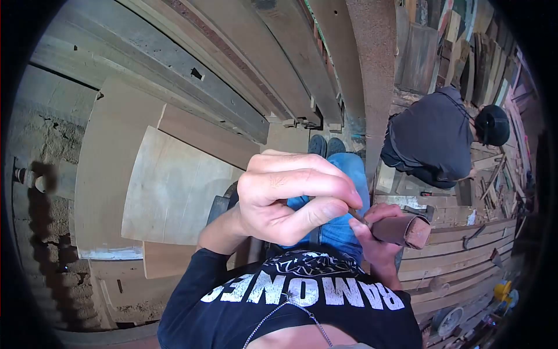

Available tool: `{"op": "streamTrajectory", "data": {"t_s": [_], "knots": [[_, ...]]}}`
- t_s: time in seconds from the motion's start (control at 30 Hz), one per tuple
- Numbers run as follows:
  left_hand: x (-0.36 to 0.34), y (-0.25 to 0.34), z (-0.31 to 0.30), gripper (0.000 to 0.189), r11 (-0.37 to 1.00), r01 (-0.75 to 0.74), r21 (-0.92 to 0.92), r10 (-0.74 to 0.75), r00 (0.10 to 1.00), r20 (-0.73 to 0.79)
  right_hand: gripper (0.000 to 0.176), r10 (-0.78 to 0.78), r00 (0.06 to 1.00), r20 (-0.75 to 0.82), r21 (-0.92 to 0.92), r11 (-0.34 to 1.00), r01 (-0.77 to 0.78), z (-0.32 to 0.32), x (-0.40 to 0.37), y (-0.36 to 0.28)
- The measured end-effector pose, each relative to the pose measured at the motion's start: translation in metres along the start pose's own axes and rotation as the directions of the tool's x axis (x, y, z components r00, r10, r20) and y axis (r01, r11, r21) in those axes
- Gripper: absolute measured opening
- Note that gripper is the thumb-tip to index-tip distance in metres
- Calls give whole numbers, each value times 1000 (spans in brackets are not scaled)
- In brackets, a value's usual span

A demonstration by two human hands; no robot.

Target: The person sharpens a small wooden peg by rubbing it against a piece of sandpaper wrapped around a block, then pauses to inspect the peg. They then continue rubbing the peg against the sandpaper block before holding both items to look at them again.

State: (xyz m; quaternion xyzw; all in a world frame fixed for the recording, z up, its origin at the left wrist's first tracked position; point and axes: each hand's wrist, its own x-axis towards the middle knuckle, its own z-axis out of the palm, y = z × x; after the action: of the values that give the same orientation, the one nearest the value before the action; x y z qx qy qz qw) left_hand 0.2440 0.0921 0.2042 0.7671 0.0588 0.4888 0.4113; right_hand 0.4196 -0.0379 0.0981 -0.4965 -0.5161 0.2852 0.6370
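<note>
My left hand (pixel 293 195) is raised in the middle of the head view, thumb and fingertips pinched together. A thin brown sliver shows at the fingertips, close to my right hand; I cannot tell what it is. Lower and to the right, my right hand (pixel 378 238) is wrapped round a sandpaper-wrapped wood block (pixel 401 231). The brown sheet curls about the block, whose bare end faces right. Both hands are above my lap, in front of my blue jeans (pixel 334 232).
Pale plywood sheets (pixel 174 186) lean at the left, below long wooden beams (pixel 174 64). At the right, a person in dark clothes (pixel 433 136) bends over among wood scraps. Stacked planks (pixel 459 256) lie at lower right, near a yellow tool (pixel 503 291). Upright boards (pixel 482 64) stand beyond.
</note>
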Motion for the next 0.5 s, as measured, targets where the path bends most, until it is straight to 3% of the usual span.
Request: {"op": "streamTrajectory", "data": {"t_s": [0.13, 0.33, 0.5], "knots": [[0, 1, 1, 17, 998, 15, -57, -16, 1000, -24, 33, 12, 1000, 5, -2, 1000, -12, -2, -1, -3], [1, 8, 2, 15, 994, 108, 17, -107, 991, -81, 36, -78, 992, -100, -69, 995, 71, 0, -3, 2], [2, 10, 3, 16, 990, 2, 142, 4, 999, -39, 35, -192, 977, -91, -191, 966, 173, 1, 1, -6]]}}
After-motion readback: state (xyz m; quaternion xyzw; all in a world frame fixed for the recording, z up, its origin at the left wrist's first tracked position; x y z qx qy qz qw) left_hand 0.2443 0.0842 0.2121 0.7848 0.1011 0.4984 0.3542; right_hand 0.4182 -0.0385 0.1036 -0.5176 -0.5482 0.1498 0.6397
